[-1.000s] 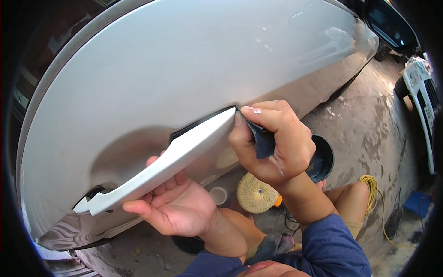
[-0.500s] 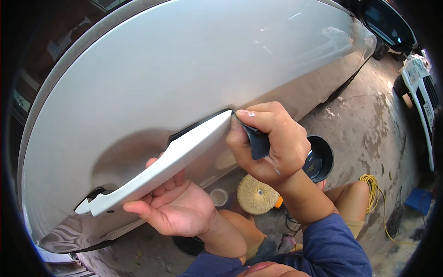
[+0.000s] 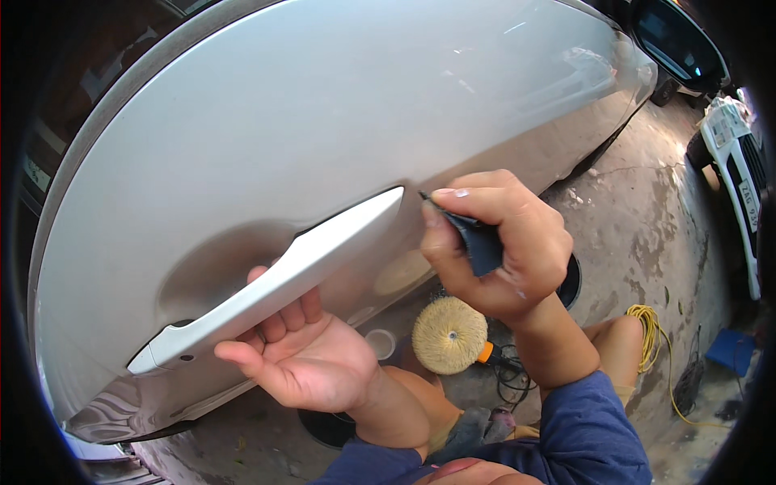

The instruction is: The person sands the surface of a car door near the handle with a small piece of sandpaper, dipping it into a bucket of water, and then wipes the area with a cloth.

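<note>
A white door handle [image 3: 331, 244] runs slantwise across a silver car door [image 3: 323, 121], over a rounded recess. My left hand [image 3: 323, 368] is palm up beneath it, with the fingers hooked behind the grip and the thumb stretched out. Between the thumb and fingers of my right hand [image 3: 529, 242] is a folded piece of dark sandpaper [image 3: 483, 246]. Its tip is a short way right of the handle's upper end, not touching it. A pale smudge marks one finger of that hand.
Below the door lies a polisher with a woolly pad [image 3: 449, 335]. A dark tub [image 3: 574, 283] is partly hidden behind my right wrist. Yellow cord [image 3: 644, 339] and a blue object [image 3: 731, 349] are on the concrete floor. Another vehicle [image 3: 735, 153] stands at the right, near the side mirror [image 3: 679, 40].
The handle, pulled out from the door before, now sits closer against it. My right hand has drawn back to the right with the sandpaper, off the handle's end.
</note>
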`<state>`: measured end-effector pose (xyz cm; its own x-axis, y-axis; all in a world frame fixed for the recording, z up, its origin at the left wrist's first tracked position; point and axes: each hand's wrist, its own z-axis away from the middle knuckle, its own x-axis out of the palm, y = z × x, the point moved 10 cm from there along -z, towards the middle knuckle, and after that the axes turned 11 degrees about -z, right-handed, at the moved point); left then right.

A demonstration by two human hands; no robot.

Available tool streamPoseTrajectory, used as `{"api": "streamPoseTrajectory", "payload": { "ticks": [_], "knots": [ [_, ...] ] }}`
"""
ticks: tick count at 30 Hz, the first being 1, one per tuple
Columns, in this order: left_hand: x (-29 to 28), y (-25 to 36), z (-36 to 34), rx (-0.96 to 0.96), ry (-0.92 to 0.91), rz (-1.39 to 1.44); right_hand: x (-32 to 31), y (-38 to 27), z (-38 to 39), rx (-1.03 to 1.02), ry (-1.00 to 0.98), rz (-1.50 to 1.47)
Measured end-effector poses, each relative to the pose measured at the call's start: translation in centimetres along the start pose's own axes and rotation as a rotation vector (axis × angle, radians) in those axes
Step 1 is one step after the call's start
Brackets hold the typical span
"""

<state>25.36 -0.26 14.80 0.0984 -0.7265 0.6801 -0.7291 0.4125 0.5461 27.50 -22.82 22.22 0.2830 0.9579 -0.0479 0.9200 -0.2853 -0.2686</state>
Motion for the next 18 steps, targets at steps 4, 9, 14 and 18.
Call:
{"api": "streamPoseTrajectory", "payload": {
  "ticks": [4,9,14,18],
  "knots": [
    [0.3,0.1,0.0,-0.003,0.009,0.008,0.6,-0.4,-0.6,-0.052,-0.039,0.059],
    [-0.1,0.0,0.3,-0.024,0.083,-0.023,1.0,-0.8,-0.6,-0.071,-0.037,0.093],
    [0.1,-0.6,0.4,-0.036,0.064,-0.008,0.6,-0.7,-1.0,-0.111,-0.116,0.129],
    [0.3,-0.6,0.3,-0.033,0.047,0.033,0.5,-1.0,-1.7,-0.122,-0.179,0.151]
  ]
}}
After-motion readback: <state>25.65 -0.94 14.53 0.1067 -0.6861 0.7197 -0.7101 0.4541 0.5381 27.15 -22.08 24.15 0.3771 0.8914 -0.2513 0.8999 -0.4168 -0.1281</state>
